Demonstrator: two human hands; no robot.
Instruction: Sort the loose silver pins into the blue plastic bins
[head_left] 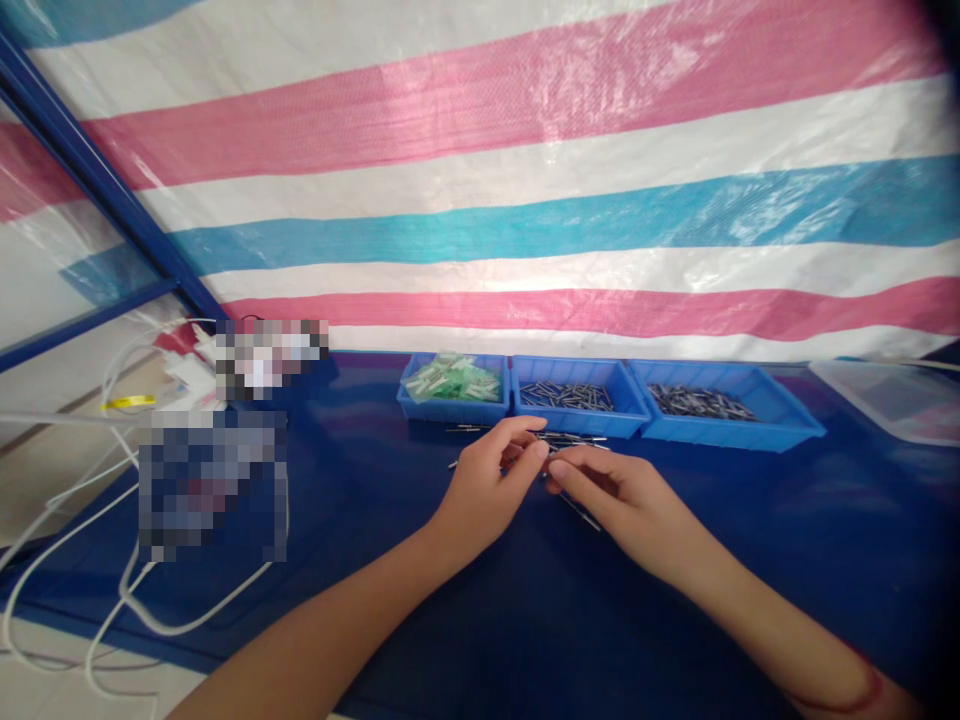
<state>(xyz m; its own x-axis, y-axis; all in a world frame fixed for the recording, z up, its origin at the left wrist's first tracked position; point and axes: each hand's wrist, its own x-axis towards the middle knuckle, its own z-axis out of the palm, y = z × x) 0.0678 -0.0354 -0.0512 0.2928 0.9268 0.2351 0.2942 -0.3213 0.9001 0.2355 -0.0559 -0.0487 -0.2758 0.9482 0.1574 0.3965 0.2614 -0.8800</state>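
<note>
backdrop: striped pink-white-blue tarp (525, 200) | frame: blue post (97, 180) | surface: dark blue table (825, 540)

Three trays stand in a row on the table (750, 560) at my twelve o'clock: left tray (454, 384), middle tray (576, 397), right tray (724, 404). Loose pins (577, 440) lie before them. Cables (112, 560) trail at nine o'clock.

Across the upper frame hangs a tarp (525, 150) striped in pink, white and sky blue, with a dark blue frame bar (97, 180) slanting down the upper left. Mid-frame, three bright blue trays (720, 435) sit on the deep navy table (750, 560): the left holds pale green pieces (454, 378), the other two grey metal pins (566, 396). White cables (112, 590) loop at the lower left.
</note>
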